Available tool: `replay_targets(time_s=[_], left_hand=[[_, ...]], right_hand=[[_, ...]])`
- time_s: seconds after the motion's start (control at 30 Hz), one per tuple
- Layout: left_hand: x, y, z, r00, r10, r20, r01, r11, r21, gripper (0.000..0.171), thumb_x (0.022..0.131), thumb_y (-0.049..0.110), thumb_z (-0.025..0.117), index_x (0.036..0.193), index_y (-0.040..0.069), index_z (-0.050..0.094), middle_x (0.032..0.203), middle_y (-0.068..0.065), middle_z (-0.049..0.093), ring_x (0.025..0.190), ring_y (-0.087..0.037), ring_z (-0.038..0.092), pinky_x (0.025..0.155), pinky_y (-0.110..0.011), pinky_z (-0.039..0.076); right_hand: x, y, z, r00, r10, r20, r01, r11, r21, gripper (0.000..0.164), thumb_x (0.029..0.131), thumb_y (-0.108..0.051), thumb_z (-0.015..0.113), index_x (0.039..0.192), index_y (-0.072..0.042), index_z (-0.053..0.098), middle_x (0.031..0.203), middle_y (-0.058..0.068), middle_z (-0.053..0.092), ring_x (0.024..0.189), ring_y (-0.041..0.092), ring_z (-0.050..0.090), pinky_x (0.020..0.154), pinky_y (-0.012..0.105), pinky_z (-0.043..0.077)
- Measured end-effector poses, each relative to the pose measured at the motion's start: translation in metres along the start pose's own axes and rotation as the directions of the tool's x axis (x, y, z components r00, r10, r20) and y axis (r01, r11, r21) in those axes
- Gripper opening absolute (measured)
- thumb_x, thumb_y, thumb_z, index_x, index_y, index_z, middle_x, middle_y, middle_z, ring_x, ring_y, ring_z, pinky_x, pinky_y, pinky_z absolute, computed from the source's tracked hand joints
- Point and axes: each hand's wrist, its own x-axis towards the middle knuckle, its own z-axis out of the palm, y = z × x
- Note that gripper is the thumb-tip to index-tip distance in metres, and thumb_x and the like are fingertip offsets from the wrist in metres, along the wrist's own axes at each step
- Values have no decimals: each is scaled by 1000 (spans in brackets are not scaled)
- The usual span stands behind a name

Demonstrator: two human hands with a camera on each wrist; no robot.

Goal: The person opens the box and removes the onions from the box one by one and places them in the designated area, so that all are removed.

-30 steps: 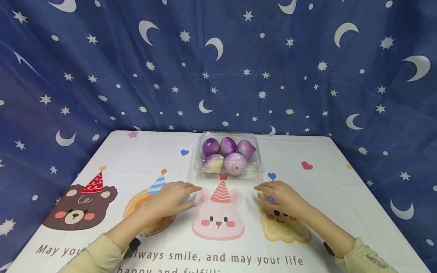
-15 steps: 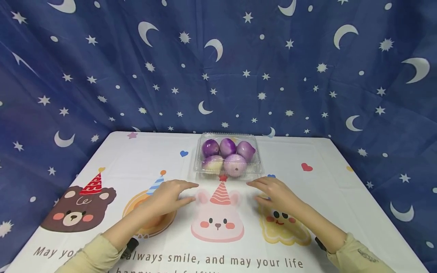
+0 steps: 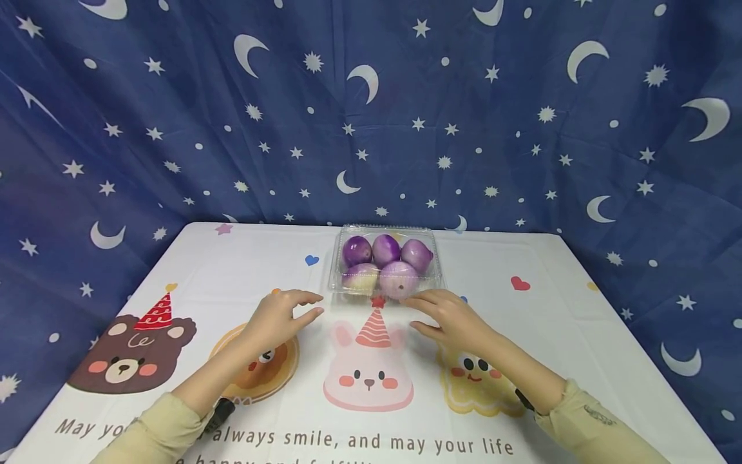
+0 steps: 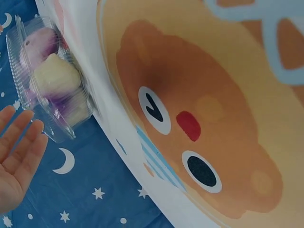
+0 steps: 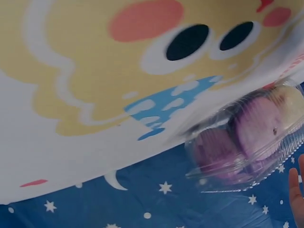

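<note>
A clear plastic clamshell box (image 3: 431, 282) sits at the back middle of the table, its lid down. Inside are several round purple-and-white onions (image 3: 400, 280), paler in the front row. My left hand (image 3: 279, 317) is to the front left of the box, holding nothing, fingers extended and thumb apart. On the other side, my right hand (image 3: 451, 317) reaches inward, its fingertips close to the box's front right edge and its palm free of any object. Both wrist views show the box, with left fingers (image 4: 29, 142) and right fingers (image 5: 295, 187) near it.
The table has a white printed cloth (image 3: 278, 258) with cartoon faces and lettering. Behind it hangs a dark blue curtain (image 3: 406, 174) with moons and stars, close to the box's back edge. Dark straps (image 3: 220, 414) show at both wrists.
Both hands have moved forward toward the box. The right hand has also shifted left, and the left hand slightly left. The box stays in place.
</note>
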Motion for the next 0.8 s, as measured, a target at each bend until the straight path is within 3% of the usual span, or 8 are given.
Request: replay_targets(time_s=[0.1,0.23,0.43,0.53,0.67,0.8], left_hand=[[5,-1,-1,998,-56,-34,53,993,-106,27,88,23,66,108,6,71,99,-6,73,91,-24,68,80,-40,55],[14,-6,-1,989,-129,-71,104,954,-280,27,89,18,64,111,3,68,97,-10,73,90,-25,68,79,-39,56],[27,-19,3,972,-211,-101,155,905,-396,28,92,15,61,114,0,66,103,-17,71,92,-30,67,81,-39,55],[32,-22,5,965,-251,-76,187,862,-471,30,94,17,57,116,-1,65,109,-19,68,95,-33,66,79,-33,57],[36,-23,8,953,-300,-29,230,784,-577,34,96,19,54,118,-6,62,117,-23,64,104,-38,63,77,-24,57],[39,-22,11,934,-358,11,285,724,-628,36,96,19,54,121,-7,59,119,-25,62,109,-39,60,78,-23,56]], right_hand=[[7,-1,2,999,-39,-36,38,999,-9,39,78,-19,75,114,-9,66,107,4,68,101,23,63,91,41,51],[17,-2,7,995,-85,-52,84,996,-27,37,77,-18,75,111,-7,67,107,7,68,103,26,62,93,43,49],[32,-5,13,997,-70,-30,69,997,-27,34,80,-18,73,113,-9,67,108,5,67,104,23,62,92,40,50],[39,-6,16,998,-56,-31,56,998,-11,32,81,-16,72,113,-12,67,109,4,67,105,22,61,94,38,49],[50,-7,21,998,-46,-38,46,999,-15,33,81,-16,72,113,-12,67,112,4,67,107,22,60,97,37,47],[59,-9,26,999,-33,-30,33,999,-21,36,82,-18,72,116,-10,65,115,6,65,109,23,59,98,38,46]])
